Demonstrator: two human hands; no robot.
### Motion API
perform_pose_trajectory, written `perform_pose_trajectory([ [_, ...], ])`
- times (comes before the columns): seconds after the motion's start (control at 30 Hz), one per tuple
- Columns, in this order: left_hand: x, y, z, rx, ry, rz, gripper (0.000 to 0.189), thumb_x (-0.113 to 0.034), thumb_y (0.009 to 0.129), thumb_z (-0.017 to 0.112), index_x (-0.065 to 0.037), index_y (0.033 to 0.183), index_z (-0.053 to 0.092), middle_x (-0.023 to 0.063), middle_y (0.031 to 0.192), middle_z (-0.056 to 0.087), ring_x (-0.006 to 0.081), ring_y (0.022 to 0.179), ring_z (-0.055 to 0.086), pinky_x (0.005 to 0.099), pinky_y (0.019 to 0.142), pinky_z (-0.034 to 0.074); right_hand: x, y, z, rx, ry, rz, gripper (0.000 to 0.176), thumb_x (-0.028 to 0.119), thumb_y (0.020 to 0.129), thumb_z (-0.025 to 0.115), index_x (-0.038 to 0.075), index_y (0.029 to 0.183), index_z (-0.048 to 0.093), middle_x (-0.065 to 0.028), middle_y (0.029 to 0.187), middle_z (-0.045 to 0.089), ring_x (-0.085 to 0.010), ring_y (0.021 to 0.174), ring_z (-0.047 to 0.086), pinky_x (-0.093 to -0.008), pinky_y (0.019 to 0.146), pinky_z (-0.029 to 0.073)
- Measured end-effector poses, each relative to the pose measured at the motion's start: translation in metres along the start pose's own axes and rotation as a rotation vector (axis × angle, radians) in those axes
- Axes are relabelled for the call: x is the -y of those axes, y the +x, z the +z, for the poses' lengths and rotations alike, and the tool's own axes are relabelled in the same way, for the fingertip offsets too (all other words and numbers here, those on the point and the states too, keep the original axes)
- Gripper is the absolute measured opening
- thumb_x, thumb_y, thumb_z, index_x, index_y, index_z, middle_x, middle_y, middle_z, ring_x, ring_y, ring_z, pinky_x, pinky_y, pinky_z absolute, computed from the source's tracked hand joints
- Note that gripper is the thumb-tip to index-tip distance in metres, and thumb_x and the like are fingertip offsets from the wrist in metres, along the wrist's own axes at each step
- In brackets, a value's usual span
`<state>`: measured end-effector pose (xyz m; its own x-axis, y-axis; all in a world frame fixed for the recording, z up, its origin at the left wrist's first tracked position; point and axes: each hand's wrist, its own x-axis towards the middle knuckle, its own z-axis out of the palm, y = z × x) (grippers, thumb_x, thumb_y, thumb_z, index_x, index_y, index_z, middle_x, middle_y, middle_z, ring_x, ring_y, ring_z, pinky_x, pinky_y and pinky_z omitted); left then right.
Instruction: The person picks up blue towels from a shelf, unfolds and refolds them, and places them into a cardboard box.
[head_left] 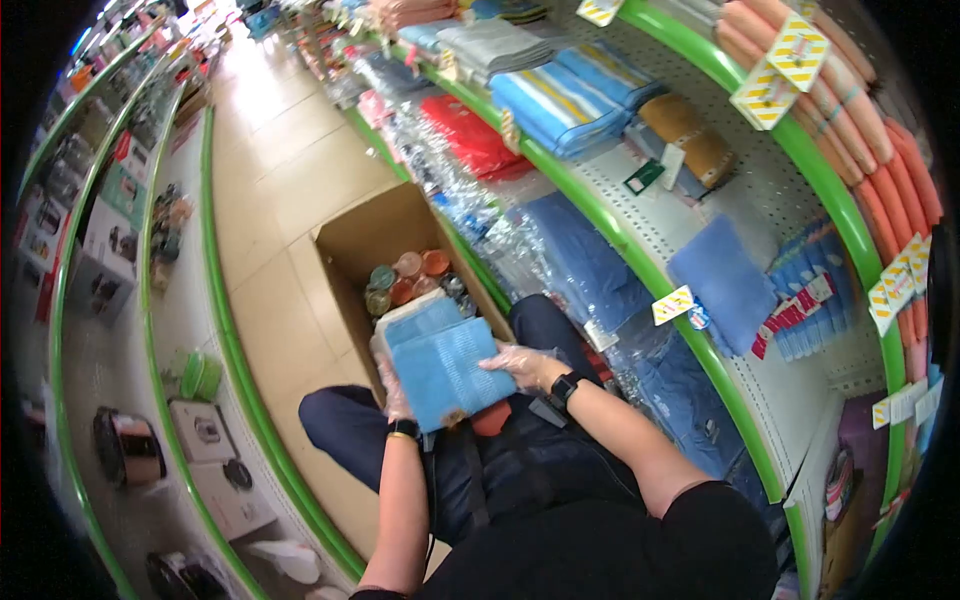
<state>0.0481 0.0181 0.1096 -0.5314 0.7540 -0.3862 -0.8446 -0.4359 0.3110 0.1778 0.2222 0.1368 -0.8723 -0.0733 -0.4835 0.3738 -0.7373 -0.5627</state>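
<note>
Towel [455, 370], blue and folded flat, is up in both hands over the near end of an open carton [365, 230].

Grip, right hand [515, 366]: closed on the right edge, thumb on the front face, rest of the fingers partly hidden. Grip, left hand [394, 388]: looks closed on the opposite edge; fingers run behind the fold, so I can't tell how much it pinches versus just supports. Both hands seem to be in thin clear gloves.

Right behind it, toward the carton, sits a second blue cloth [410, 322], folded and partly covered. Can't tell whether it's in the left grip too or resting on what's below.

Step in hand, my read: two-handed handling of a folded piece, squared up and facing the wearer. Not set down, not opened out.

Carton stands on the tiled floor [270, 190] in front of the knees, flush against the lower shelving on the right. Far end holds round, shiny pieces [405, 275] in green, orange and pink; jars or wrapped rolls, too small to tell.

Next move, judgement only: calls for both edges kept level so the fold doesn't slip, and clearance over the carton wall. If the second cloth is loose, it could slide. Room's tight: shelf [612, 235] with striped towels [560, 100] close on the right.
</note>
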Motion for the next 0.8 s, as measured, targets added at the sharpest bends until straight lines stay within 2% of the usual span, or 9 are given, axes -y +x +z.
perform_pose_trajectory([
  [0.13, 0.003, 0.004, -0.032, -0.237, 0.452, -0.032, 0.044, -0.036, 0.072, 0.067, -0.004, 0.1, 0.059, 0.0091, 0.099, 0.059, 0.0235, 0.094, 0.055, 0.037, 0.087, 0.043, -0.005, -0.008, 0.003, -0.057, -0.021, 0.05, 0.059, 0.004, 0.079, 0.062, 0.0, 0.128, 0.03, -0.0113, 0.118, 0.051, -0.0234, 0.103, 0.054, -0.0397, 0.089, 0.045],
  [0.2, -0.001, 0.009, -0.046, -0.021, 0.791, -0.025, 0.015, -0.009, 0.07, 0.063, -0.002, 0.083, 0.061, 0.009, 0.09, 0.059, 0.0234, 0.088, 0.057, 0.0344, 0.085, 0.044, -0.003, -0.008, -0.002, -0.142, -0.072, 0.061, 0.059, 0.005, 0.078, 0.063, 0.0, 0.127, 0.032, -0.0104, 0.118, 0.05, -0.0228, 0.104, 0.053, -0.0384, 0.09, 0.044],
  [0.3, 0.0, 0.012, -0.054, -0.029, 0.979, 0.107, 0.014, -0.005, 0.069, 0.061, -0.001, 0.082, 0.06, 0.0088, 0.09, 0.059, 0.0231, 0.087, 0.058, 0.0332, 0.082, 0.046, -0.003, -0.002, -0.007, -0.189, -0.178, 0.001, 0.061, 0.006, 0.076, 0.066, 0.0, 0.127, 0.033, -0.0098, 0.119, 0.049, -0.0217, 0.107, 0.05, -0.0357, 0.091, 0.042],
  [0.37, -0.011, 0.004, -0.016, -0.298, 0.523, 0.007, 0.021, -0.008, 0.07, 0.061, 0.0, 0.089, 0.057, 0.0087, 0.091, 0.059, 0.0223, 0.086, 0.059, 0.0326, 0.08, 0.047, -0.008, 0.008, -0.014, -0.133, -0.224, -0.103, 0.065, 0.006, 0.074, 0.067, -0.001, 0.129, 0.032, -0.0107, 0.121, 0.047, -0.0208, 0.111, 0.045, -0.0328, 0.094, 0.038],
  [0.4, -0.017, 0.002, -0.009, -0.241, 0.508, 0.039, 0.03, -0.008, 0.071, 0.062, -0.001, 0.099, 0.053, 0.0085, 0.092, 0.059, 0.0221, 0.083, 0.059, 0.0326, 0.078, 0.048, -0.01, 0.012, -0.014, -0.134, -0.22, -0.106, 0.065, 0.006, 0.074, 0.067, -0.001, 0.129, 0.032, -0.0107, 0.121, 0.047, -0.0208, 0.111, 0.045, -0.0328, 0.094, 0.038],
  [0.53, -0.027, 0.022, -0.008, -0.244, 0.495, 0.132, 0.033, -0.01, 0.073, 0.063, -0.001, 0.102, 0.051, 0.0094, 0.093, 0.06, 0.0216, 0.081, 0.06, 0.0328, 0.078, 0.048, -0.013, 0.021, -0.004, -0.32, -0.492, -0.192, 0.065, 0.004, 0.078, 0.058, -0.004, 0.133, 0.025, -0.0149, 0.125, 0.045, -0.0213, 0.109, 0.048, -0.0304, 0.093, 0.038],
  [0.6, -0.026, 0.035, -0.012, -0.305, 0.705, 0.243, 0.034, -0.015, 0.076, 0.064, 0.001, 0.104, 0.052, 0.0104, 0.098, 0.06, 0.0192, 0.084, 0.059, 0.0308, 0.077, 0.047, -0.006, 0.016, 0.011, -0.462, -0.868, -0.04, 0.065, 0.007, 0.079, 0.058, -0.004, 0.134, 0.024, -0.0163, 0.128, 0.043, -0.021, 0.113, 0.046, -0.0298, 0.094, 0.036],
  [0.63, -0.021, 0.052, -0.048, -0.322, 0.847, 0.325, 0.039, -0.017, 0.077, 0.063, 0.002, 0.109, 0.051, 0.011, 0.101, 0.06, 0.0183, 0.085, 0.058, 0.0295, 0.077, 0.046, -0.024, 0.024, -0.001, -0.504, -0.825, -0.242, 0.057, 0.012, 0.08, 0.058, -0.001, 0.13, 0.034, -0.0163, 0.124, 0.048, -0.0216, 0.112, 0.048, -0.0298, 0.093, 0.037],
  [0.8, -0.02, 0.05, -0.041, -0.478, 1.039, 0.337, 0.047, -0.017, 0.077, 0.062, 0.004, 0.116, 0.047, 0.0121, 0.103, 0.059, 0.0192, 0.088, 0.057, 0.0297, 0.08, 0.044, -0.016, 0.001, -0.005, -0.491, -0.797, -0.213, 0.047, 0.016, 0.08, 0.059, -0.001, 0.121, 0.044, -0.016, 0.117, 0.053, -0.0234, 0.109, 0.051, -0.0306, 0.092, 0.039],
])
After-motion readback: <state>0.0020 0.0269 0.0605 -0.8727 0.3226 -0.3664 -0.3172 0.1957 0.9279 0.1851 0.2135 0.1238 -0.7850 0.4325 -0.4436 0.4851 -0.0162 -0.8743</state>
